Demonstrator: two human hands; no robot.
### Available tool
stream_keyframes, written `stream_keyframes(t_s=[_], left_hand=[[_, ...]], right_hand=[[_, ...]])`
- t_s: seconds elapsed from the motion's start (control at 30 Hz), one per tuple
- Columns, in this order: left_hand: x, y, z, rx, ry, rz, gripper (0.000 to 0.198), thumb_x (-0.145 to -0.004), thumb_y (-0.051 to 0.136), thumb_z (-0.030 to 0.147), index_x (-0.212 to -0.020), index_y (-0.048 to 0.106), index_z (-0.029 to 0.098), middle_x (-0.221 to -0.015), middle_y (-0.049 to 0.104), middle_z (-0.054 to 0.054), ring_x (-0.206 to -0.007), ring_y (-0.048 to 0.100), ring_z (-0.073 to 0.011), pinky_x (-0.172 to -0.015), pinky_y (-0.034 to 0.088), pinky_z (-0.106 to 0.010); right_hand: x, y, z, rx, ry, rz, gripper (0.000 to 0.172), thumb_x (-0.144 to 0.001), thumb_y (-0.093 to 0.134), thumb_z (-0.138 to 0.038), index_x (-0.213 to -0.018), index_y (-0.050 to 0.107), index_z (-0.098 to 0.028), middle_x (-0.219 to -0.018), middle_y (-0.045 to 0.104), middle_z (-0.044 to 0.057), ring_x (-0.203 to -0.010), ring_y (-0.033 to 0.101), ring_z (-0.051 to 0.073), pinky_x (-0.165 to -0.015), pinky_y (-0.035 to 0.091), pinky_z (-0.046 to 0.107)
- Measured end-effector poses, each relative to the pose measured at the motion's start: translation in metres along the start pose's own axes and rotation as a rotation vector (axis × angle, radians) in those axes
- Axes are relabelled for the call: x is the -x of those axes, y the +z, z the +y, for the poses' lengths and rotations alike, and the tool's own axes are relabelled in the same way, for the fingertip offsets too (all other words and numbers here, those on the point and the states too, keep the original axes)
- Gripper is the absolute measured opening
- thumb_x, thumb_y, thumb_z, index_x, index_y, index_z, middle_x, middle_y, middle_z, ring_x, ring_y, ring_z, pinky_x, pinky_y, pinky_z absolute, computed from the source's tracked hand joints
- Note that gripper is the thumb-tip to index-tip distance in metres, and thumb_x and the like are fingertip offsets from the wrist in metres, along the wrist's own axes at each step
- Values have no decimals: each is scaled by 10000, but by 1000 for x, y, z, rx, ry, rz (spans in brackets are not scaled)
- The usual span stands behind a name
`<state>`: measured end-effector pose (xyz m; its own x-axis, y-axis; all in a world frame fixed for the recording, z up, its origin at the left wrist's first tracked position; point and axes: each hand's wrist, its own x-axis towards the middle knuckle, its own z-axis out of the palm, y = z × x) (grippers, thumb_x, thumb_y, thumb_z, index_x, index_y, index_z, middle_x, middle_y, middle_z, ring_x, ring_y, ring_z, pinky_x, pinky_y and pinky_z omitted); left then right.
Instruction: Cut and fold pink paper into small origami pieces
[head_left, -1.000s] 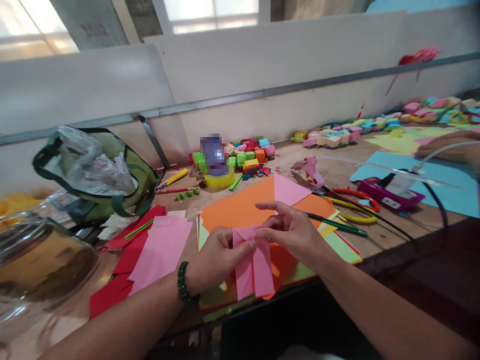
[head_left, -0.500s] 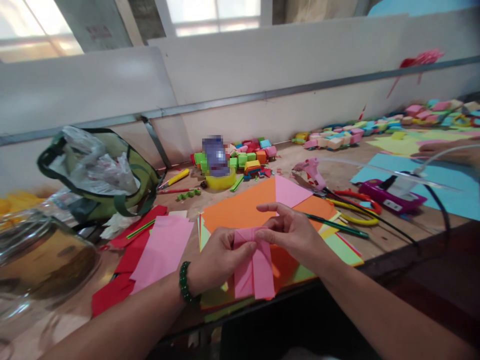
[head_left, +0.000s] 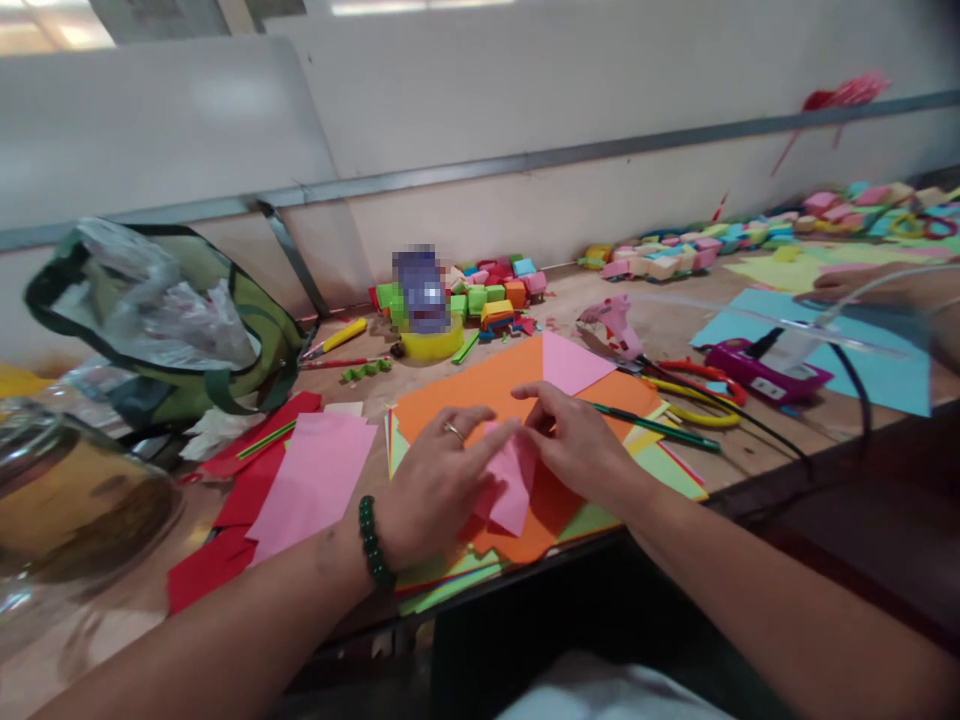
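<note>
At six o'clock, your left hand (head_left: 431, 490) covers part of the pink paper (head_left: 516, 495), its grip hidden from me; at the paper's two o'clock, your right hand (head_left: 579, 445) seems pinched on its edge. You look mid-fold: next calls for squared edges.

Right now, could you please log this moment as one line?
left hand: over pink paper | right hand: at its upper right | grip: unclear | underneath: orange sheet

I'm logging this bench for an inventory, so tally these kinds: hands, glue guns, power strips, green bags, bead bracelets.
Hands: 3 (left hand, right hand, another person's hand)
Glue gun: 1
Power strip: 1
Green bag: 1
Bead bracelet: 1
Total: 7
</note>
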<state>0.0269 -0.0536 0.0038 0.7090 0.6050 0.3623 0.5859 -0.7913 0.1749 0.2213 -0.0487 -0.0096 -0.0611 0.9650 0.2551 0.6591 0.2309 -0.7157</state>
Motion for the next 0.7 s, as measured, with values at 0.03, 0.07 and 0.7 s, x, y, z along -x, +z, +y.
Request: stream_keyframes(t_s=[0.03,0.07,0.7], left_hand=[[1,1,1,-37,137,-58,400,-857,520,175,-1256,530,205,-1183,598,-112,-1068,524,-247,-889,424,-391],[2,1,3,-57,248,-132,348,-884,486,184,-1224,553,215,-1100,635,-91,-1011,543,-231,-869,421,-383],[1,2,20,139,125,-314,808,-814,363,726,-1297,450,84,-998,554,-142,-846,545,-260,-768,488,-408]], right_hand=[[1,1,1,49,7,-8,362,-778,565,-147,-1135,550,-210,-697,622,-30,-649,573,140,-623,407,252],[1,1,2,90,15,-18,366,-785,559,-152,-1146,542,-212,-698,623,-29,-649,574,142,-616,399,251],[-10,-13,9,352,60,-237,463,-817,563,-272,-1267,470,-216,-804,655,19,-699,580,159,-570,325,237]])
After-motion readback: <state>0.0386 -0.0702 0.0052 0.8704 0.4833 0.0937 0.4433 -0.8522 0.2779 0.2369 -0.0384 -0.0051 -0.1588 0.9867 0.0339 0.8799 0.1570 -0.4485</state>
